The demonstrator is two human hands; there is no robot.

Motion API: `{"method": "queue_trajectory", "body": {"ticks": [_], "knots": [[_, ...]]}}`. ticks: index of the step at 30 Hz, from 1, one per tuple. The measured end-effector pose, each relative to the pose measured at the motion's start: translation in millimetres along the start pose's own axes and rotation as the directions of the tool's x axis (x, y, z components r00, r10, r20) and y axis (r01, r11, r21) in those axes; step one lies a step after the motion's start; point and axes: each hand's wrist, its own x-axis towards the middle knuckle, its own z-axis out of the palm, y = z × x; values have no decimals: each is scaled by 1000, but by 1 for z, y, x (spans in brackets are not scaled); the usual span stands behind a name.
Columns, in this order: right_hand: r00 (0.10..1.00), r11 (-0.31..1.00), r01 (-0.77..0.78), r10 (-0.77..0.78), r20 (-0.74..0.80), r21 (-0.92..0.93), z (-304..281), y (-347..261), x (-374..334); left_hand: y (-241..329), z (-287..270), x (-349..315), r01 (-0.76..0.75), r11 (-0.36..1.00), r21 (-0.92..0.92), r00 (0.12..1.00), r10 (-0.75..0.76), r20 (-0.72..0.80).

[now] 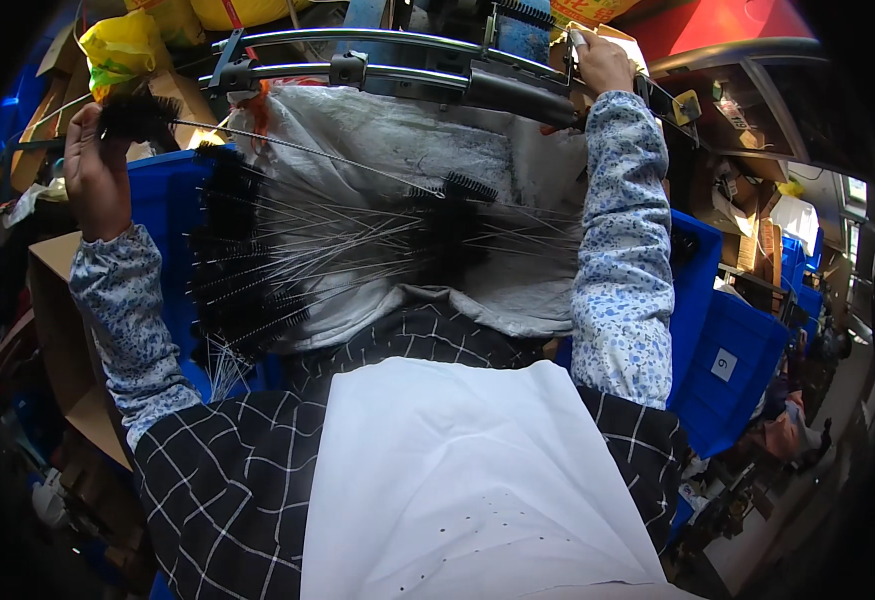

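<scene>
My left hand [98, 178], raised at the far left, is closed on the black bristle head of a wire brush [140, 118]. The brush's thin twisted-wire handle slants right and down, its looped end over the lap. At the upper right my right hand [608, 62] is at the end of a metal machine [398, 72] with two shiny rods; its fingers are curled, one tip wrapped in white, and what they grip is hidden. Between my arms a pile of similar wire brushes [443, 235] lies on a greyish-white cloth [358, 130], more black heads fanned at the left.
Blue plastic bins [728, 370] stand to my right, and another blue bin [158, 190] is at the left under the brushes. An open cardboard box [63, 340] stands by my left elbow. Yellow plastic bags [126, 52] lie behind the machine. A framed window-like panel [738, 105] is at upper right.
</scene>
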Motion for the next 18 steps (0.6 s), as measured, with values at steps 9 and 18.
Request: {"method": "queue_trajectory", "body": {"ticks": [9, 18], "knots": [[846, 706, -131, -286, 450, 696, -92, 26, -103, 5, 48, -23, 291, 936, -198, 892, -190, 411], [664, 378, -66, -674, 324, 923, -82, -141, -169, -2, 137, -79, 403, 911, -88, 644, -214, 734]]}}
